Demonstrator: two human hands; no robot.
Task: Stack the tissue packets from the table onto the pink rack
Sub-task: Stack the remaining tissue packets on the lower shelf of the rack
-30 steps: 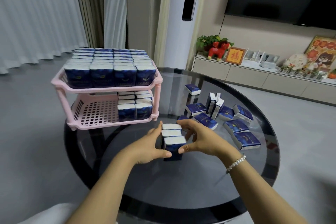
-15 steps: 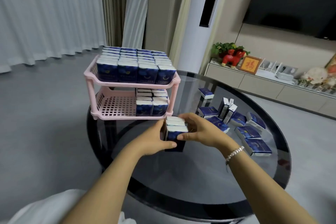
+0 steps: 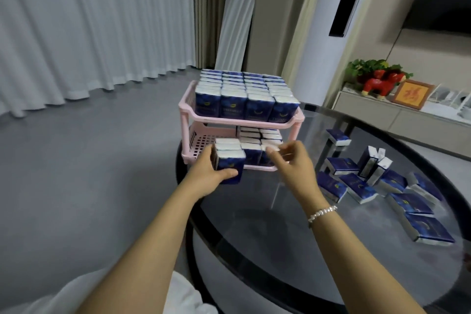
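Dark glass forms the round table (image 3: 267, 237), whose black rim curves closest to the person; the near part of the top offers free room for both forearms. The left hand (image 3: 211, 176) grips a bundle of tissue packets (image 3: 229, 158), thumb across the front packet and fingers behind, at the front lip of the pink rack (image 3: 193, 112) at its lower shelf (image 3: 204, 141). The right hand (image 3: 293, 160) holds nothing; its fingers are loosely bent, tips just beside the packets already standing on that shelf. Risk: the bundle is clamped from the ends only, so a middle packet may slip out if the squeeze relaxes. Risk: the upper shelf rim sits close above the bundle, so a high entry may catch the packet tops and tilt them. The open slot lies left of the standing rows, over the bare pink grid; entry appears feasible from the front. The rack stands near the table's left edge, so a hard push may shift it toward that edge. To the right, loose packets (image 3: 356, 186) lie scattered, well apart from the rack. The top shelf appears full.
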